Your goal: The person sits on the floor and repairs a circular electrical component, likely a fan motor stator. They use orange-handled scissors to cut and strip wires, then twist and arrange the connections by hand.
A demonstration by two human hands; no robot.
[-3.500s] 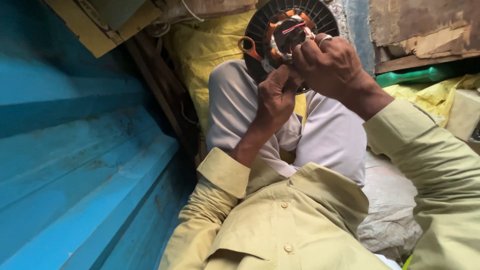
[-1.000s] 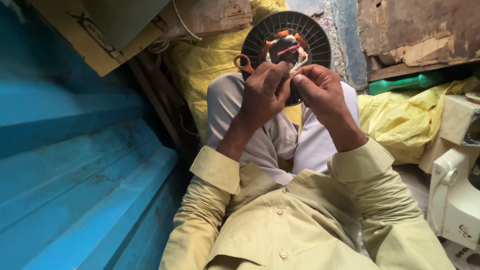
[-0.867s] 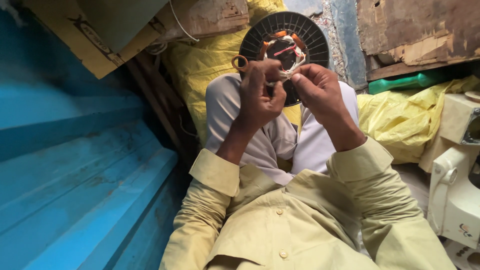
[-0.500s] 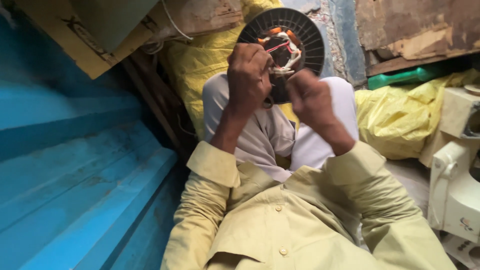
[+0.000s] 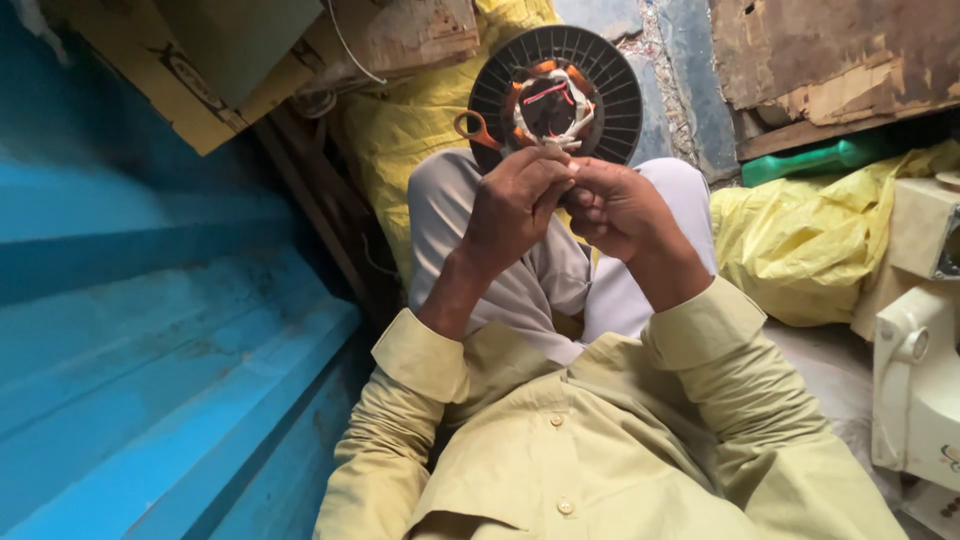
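Note:
A round black finned motor body (image 5: 610, 85) with orange copper windings and red and white leads rests against my raised knees. Orange-handled scissors (image 5: 472, 128) lie at its left edge. My left hand (image 5: 512, 208) and my right hand (image 5: 618, 205) meet just below the motor, fingertips pressed together. Both pinch the ends of thin white wire (image 5: 556, 146) that comes out of the windings. My yellow shirt sleeves and grey trousers fill the lower middle of the view.
A blue painted panel (image 5: 150, 330) runs along the left. Yellow sacks (image 5: 800, 240) lie behind and to the right of my legs. A green plastic object (image 5: 815, 160), a white machine casing (image 5: 920, 340), cardboard and worn boards crowd the top and right.
My left hand, raised onto the windings half a second ago, has come down. Both hands now meet below the motor on the white wire ends.

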